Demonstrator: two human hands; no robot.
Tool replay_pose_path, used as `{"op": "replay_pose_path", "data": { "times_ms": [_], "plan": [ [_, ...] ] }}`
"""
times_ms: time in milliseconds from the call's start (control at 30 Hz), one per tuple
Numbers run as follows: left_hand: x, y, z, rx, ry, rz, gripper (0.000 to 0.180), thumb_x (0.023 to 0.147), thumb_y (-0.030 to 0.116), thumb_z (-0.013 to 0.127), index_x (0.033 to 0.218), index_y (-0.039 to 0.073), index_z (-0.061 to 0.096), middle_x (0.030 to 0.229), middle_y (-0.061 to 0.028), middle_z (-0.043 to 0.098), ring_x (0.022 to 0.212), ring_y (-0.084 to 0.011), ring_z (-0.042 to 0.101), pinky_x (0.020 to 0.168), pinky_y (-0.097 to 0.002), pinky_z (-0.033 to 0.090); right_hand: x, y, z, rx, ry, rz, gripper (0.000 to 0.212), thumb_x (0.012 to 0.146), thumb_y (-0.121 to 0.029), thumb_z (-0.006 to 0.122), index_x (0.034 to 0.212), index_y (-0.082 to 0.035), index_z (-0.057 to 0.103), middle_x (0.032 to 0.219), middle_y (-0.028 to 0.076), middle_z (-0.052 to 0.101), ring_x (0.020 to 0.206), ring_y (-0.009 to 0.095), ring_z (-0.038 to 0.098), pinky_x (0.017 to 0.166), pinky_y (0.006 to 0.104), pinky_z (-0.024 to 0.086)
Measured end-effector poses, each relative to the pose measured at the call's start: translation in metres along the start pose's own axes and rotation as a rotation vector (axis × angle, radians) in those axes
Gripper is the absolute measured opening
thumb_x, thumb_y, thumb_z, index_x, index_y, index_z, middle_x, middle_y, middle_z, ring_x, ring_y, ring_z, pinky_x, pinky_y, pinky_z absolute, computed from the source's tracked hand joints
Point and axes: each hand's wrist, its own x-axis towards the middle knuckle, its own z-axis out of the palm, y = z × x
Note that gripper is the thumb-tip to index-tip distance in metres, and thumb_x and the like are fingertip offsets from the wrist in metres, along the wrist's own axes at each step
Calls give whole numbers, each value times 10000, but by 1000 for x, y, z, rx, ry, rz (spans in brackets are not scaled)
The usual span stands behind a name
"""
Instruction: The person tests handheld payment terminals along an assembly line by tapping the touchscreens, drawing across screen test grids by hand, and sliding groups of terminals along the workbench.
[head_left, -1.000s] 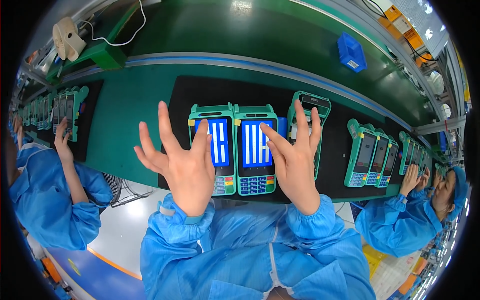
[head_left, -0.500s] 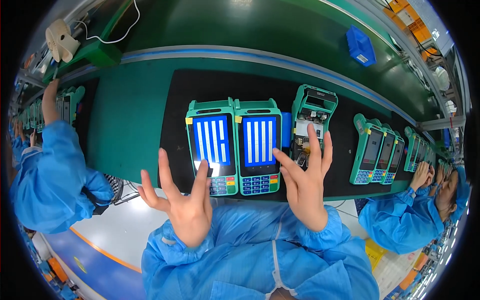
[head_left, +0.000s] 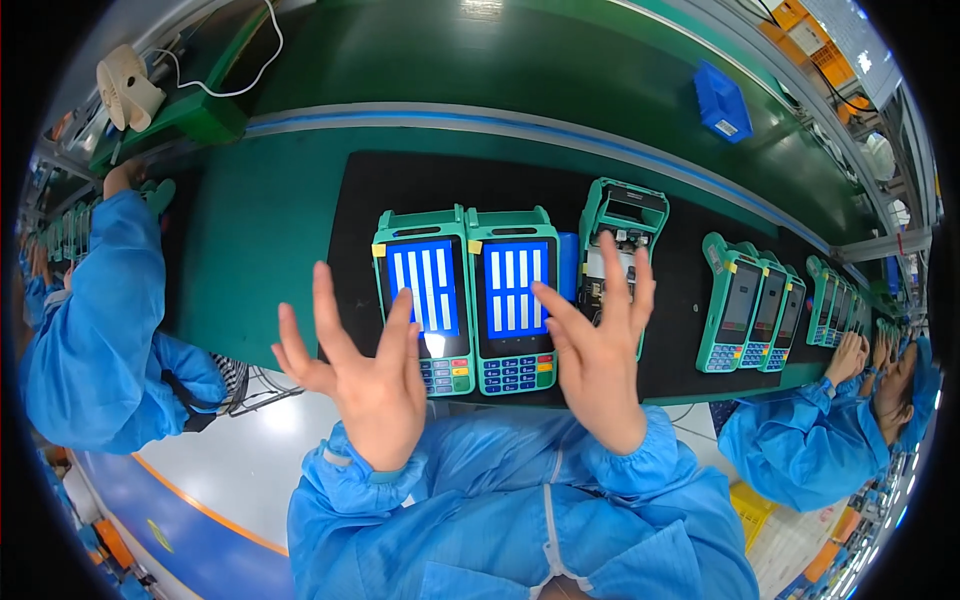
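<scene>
Two green payment terminals stand side by side on a black mat, each lit blue with white bars above a keypad. My left hand [head_left: 378,400] has its fingers spread, and its index fingertip is at the screen of the left terminal [head_left: 422,270]. The index finger of my right hand [head_left: 605,375] reaches the screen of the right terminal [head_left: 516,350], its other fingers stretched out. Both hands are empty. Beyond the right fingers lies a third terminal [head_left: 625,208], its inside parts exposed; those fingers partly hide it.
More terminals [head_left: 740,310] stand in a row at the right, near a co-worker in a blue smock [head_left: 805,440]. Another blue-sleeved person [head_left: 95,330] works at the left. A blue bin [head_left: 722,102] and a cream-coloured device [head_left: 128,88] sit farther back.
Both index fingers have moved up their screens a little. A gap now crosses the white bars on the right screen. The left co-worker's arm has shifted.
</scene>
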Motion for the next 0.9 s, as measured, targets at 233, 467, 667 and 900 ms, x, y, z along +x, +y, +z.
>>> {"op": "replay_pose_path", "data": {
  "times_ms": [233, 467, 667, 900],
  "plan": [
    [4, -24, -5, 88, 98, -107, 185, 931, 138, 568, 1034, 85, 712, 1440, -183, 379, 1341, -451, 194, 1061, -520, 264, -7, -4, -4, 77, 10, -64, 281, 831, -54, 651, 1100, -127, 686, 1496, 208, 275, 1400, 465, 94, 1110, 584, 118],
    [2, -73, 23, -254, -29, -212, 239, 929, 105, 555, 1091, -65, 600, 1049, -199, 568, 936, -361, 561, 825, -395, 455, -13, -6, -13, 144, 30, -162, 333, 822, -55, 641, 1154, -79, 655, 1453, 221, 353, 1371, 443, 234, 1093, 582, 199],
    [-2, -90, 47, -291, -93, -209, 334, 937, 172, 564, 1183, -54, 543, 1102, -221, 520, 1048, -375, 505, 929, -420, 395, -26, 40, -31, 138, 236, -142, 424, 792, 4, 595, 1211, 53, 554, 1317, 225, 498, 1211, 417, 484, 1031, 498, 369],
    [2, -126, 76, -196, -58, -106, 359, 961, 210, 527, 1140, -101, 529, 1043, -259, 520, 1011, -413, 483, 902, -439, 389, -79, 87, -43, 133, 164, 36, 475, 766, 64, 507, 1240, 57, 512, 1339, 206, 479, 1224, 364, 491, 1002, 395, 436]
  ]
}}
